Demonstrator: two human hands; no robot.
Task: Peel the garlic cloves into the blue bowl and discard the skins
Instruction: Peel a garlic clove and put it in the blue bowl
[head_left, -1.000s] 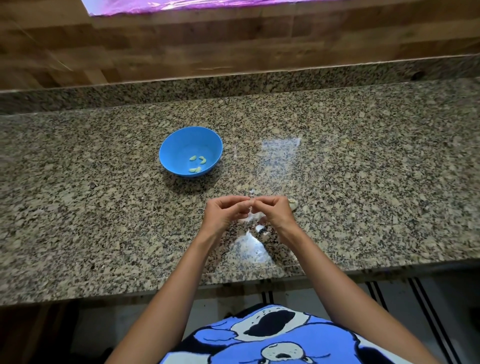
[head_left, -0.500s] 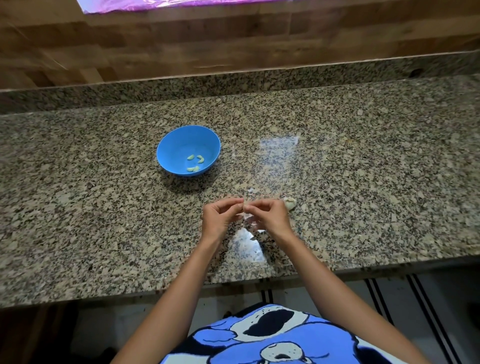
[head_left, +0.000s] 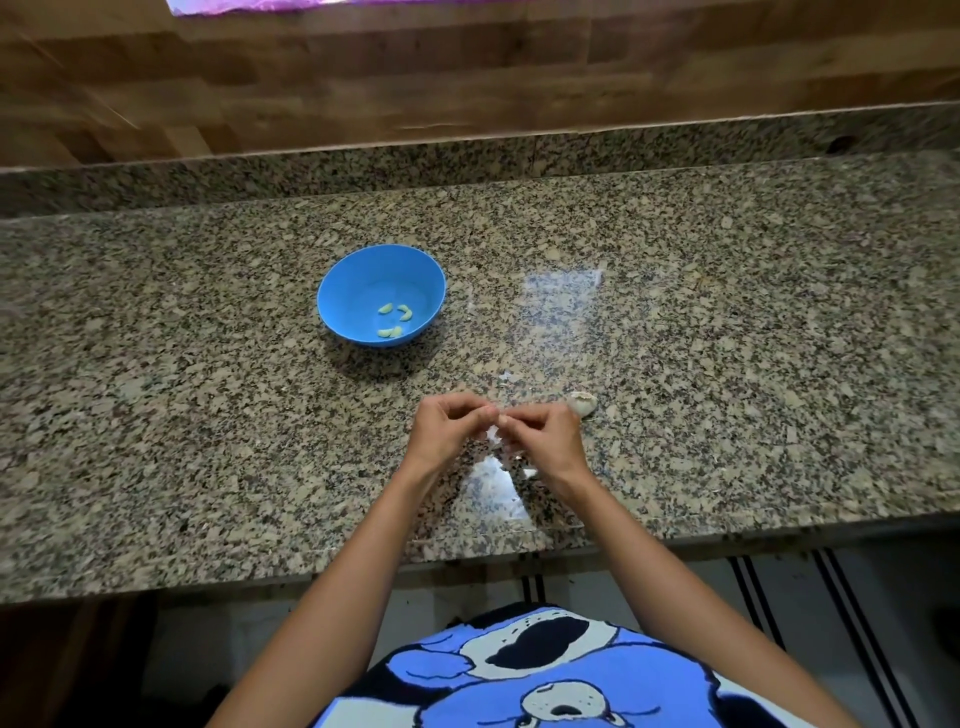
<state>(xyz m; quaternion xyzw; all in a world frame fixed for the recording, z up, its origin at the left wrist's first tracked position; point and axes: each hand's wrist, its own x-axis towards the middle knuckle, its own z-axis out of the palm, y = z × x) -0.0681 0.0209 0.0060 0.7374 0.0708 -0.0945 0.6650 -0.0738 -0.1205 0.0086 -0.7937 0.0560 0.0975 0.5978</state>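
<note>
The blue bowl (head_left: 349, 283) stands upright on the speckled granite tabletop (head_left: 197, 415), left of the middle and on the far side of the hands, well apart from them. Inside it, on the near right part of its floor, lie a few pale yellow-green peeled cloves (head_left: 386, 308): two side by side with a small gap between them, and one or two more just nearer, close to the wall; the exact count is hard to tell. Nothing else shows in the bowl. Near the front edge of the tabletop the left hand (head_left: 445, 432) and the right hand (head_left: 541, 439) are raised a little above the stone and brought together, fingertips meeting. Both have their fingers curled in and pinch the same small garlic clove (head_left: 497, 417) between thumbs and fingertips; the clove is almost wholly hidden by the fingers, and a bit of white papery skin (head_left: 493, 434) hangs just below where they meet. Whether the skin is attached to the clove or loose cannot be told. A small white skin scrap (head_left: 529, 472) lies on the tabletop just under the right hand's wrist. Just beyond and to the right of the right hand a pale unpeeled garlic piece (head_left: 583, 402) rests on the stone, apart from the hand. A wooden wall (head_left: 467, 78) rises behind the tabletop's raised back edge, and a blue cartoon-print shirt (head_left: 426, 670) fills the near bottom.
</note>
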